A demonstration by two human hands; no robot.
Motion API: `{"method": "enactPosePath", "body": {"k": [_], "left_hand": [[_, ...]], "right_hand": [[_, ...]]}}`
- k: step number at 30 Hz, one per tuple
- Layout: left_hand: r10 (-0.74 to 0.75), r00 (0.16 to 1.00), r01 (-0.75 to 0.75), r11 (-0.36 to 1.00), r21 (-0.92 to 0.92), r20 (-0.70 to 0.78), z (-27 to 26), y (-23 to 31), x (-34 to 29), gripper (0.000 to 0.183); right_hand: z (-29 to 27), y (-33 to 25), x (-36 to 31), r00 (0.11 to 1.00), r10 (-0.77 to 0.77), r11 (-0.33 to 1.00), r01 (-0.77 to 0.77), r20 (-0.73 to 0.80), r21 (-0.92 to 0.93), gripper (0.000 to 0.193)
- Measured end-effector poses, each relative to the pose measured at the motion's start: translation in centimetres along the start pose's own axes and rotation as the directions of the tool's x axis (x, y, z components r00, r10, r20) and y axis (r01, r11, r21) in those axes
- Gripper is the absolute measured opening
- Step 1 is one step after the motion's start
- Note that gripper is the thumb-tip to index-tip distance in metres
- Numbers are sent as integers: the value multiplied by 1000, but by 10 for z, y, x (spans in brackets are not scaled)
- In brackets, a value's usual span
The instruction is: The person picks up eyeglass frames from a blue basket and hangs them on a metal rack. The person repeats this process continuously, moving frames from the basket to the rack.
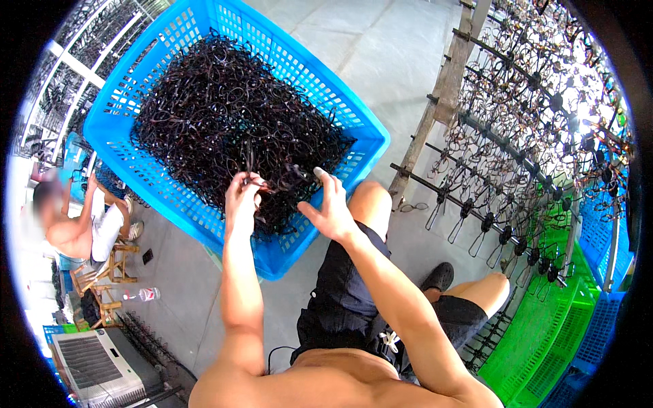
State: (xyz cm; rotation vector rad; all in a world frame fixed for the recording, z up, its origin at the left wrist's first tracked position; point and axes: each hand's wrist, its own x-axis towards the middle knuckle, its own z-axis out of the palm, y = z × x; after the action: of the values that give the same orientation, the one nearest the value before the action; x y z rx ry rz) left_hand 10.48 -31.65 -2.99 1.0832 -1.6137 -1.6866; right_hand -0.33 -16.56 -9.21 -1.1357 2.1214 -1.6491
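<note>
A large blue plastic basket (309, 68) with perforated walls stands in front of me. Inside it lies a tangled heap of dark eyeglass frames (211, 115). Over the near part of this heap, my left hand (241, 204) has thumb and fingers pinched on a thin dark eyeglass frame, partly hidden by the fingers. My right hand (332, 209) is at the basket's near right corner, thumb and fingers apart, with nothing visible between them. Dark blurred pieces lie between the two hands.
At the right, racks (490, 224) carry rows of hanging eyeglass frames. Green crates (544, 333) and blue crates (598, 333) stand below and beside them. On the left another person (75, 231) sits on a stool, near a plastic bottle (148, 294) and a grey box-shaped appliance (95, 367).
</note>
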Motion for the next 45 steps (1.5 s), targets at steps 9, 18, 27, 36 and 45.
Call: {"method": "enactPosePath", "body": {"k": [9,18,27,36,45], "left_hand": [[-177,984,151,913,-379,-35,-7,4,-4,4],[215,964,-208,976,58,-158,15,-35,-14,14],[196,902,-233,971,51,384,37,-42,-25,48],[283,940,-303,949,85,191,35,-68,-18,18],[233,961,-246,966,75,147,44,-66,-27,16]], "right_hand": [[25,14,34,956,88,821,-228,280,523,25],[-83,-21,-7,905,424,793,-355,-29,495,32],[-198,23,-46,495,362,907,8,-790,421,10],[-197,13,-33,526,605,758,-151,-598,634,12],[-186,-1,-46,465,586,810,-297,-664,506,14]]}}
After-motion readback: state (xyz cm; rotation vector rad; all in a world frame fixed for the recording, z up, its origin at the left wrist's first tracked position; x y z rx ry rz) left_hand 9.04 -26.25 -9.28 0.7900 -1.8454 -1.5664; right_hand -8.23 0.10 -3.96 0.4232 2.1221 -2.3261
